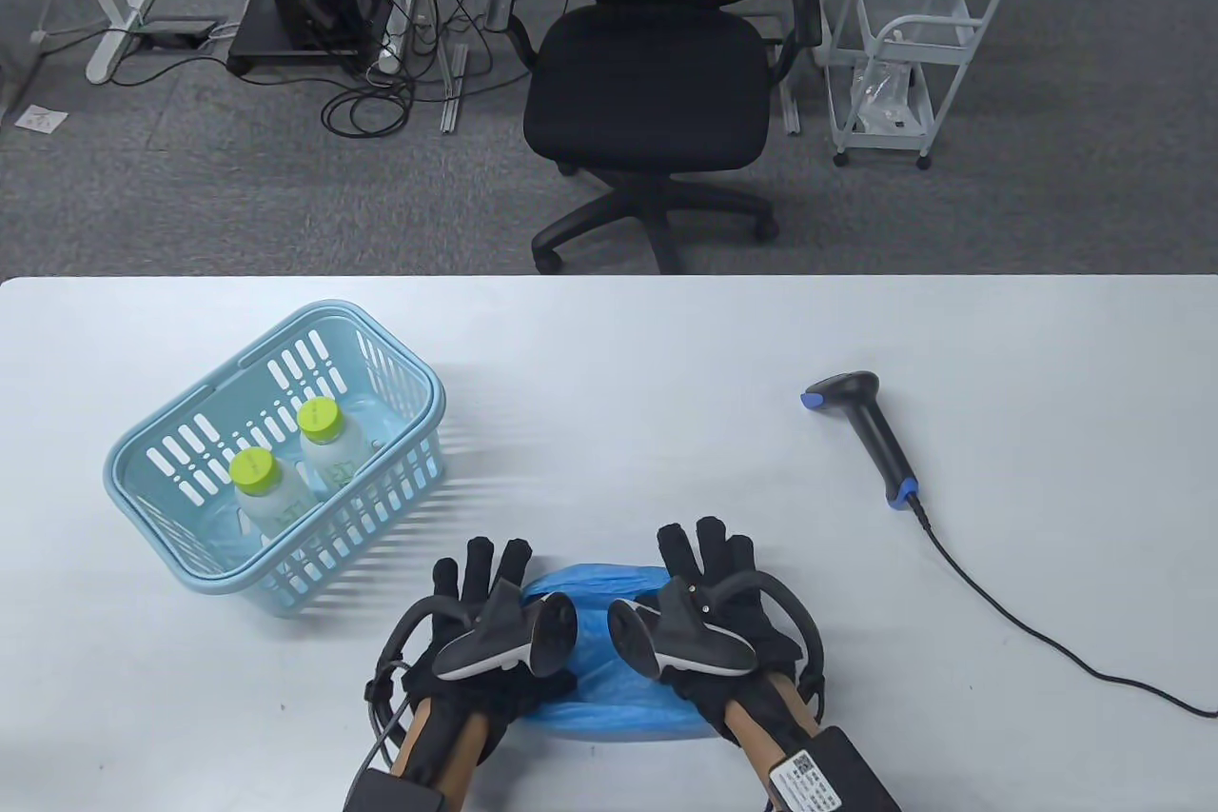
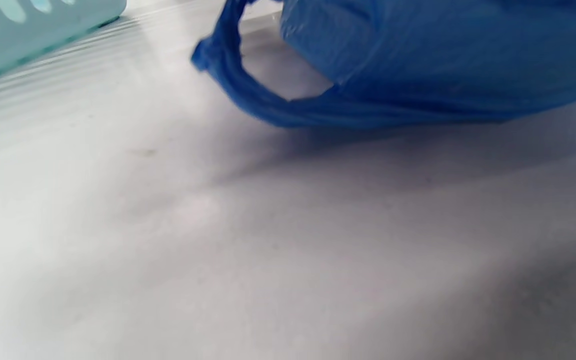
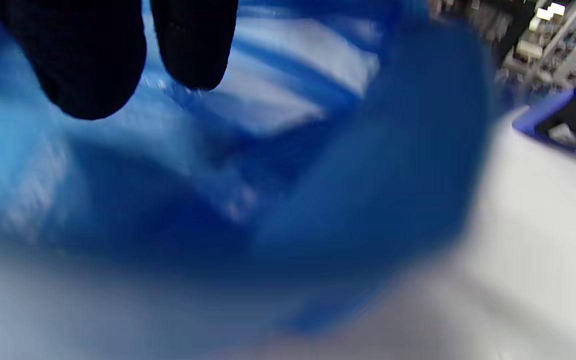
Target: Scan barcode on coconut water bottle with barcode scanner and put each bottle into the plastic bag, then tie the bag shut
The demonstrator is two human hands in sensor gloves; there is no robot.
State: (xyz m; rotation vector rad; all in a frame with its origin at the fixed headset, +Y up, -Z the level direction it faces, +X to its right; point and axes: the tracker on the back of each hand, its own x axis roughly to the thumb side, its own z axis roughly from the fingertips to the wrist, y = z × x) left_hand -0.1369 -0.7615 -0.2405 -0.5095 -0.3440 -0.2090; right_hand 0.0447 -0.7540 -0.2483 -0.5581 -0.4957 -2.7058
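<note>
**Bag under both hands, bottles unscanned**

Both hands rest on the blue plastic bag point(image 1: 609, 650) at 6 o'clock on the table: the left hand point(image 1: 476, 622) and right hand point(image 1: 709, 607) lie with fingers straight, flat on the film, grasping nothing. The two coconut water bottles point(image 1: 295, 474) stand in the light-blue basket point(image 1: 190, 460) at 9 o'clock; the barcode scanner point(image 1: 861, 431) lies well apart at 3 o'clock.

Risks, as I judge them: the thin film may slide or cling shut while being opened, since gloved fingertips point(image 3: 93, 60) get little purchase; the scanner's cable point(image 1: 1047, 641) could snag.

The white table point(image 1: 618, 355) is smooth. Beyond it, at 12 o'clock, grey carpet, a black office chair point(image 1: 657, 60), a white trolley point(image 1: 904, 41), loose cables
</note>
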